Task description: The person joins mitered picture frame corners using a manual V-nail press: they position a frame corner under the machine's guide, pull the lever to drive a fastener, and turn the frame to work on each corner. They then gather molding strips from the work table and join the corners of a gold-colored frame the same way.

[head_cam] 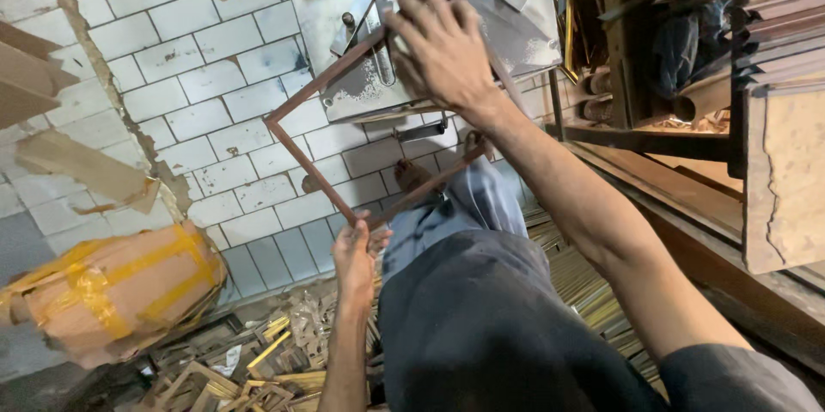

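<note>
Behind right hand (445, 51), frame (302, 154) corner hidden

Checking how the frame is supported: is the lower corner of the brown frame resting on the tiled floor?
No: the left hand holds the lower corner of the brown frame up above the tiled floor, while the right hand presses the top corner against the metal machine.

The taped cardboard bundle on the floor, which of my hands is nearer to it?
Left. The left hand grips the brown frame's lower corner, right of the bundle. The right hand presses the frame's top corner on the metal machine.
</note>
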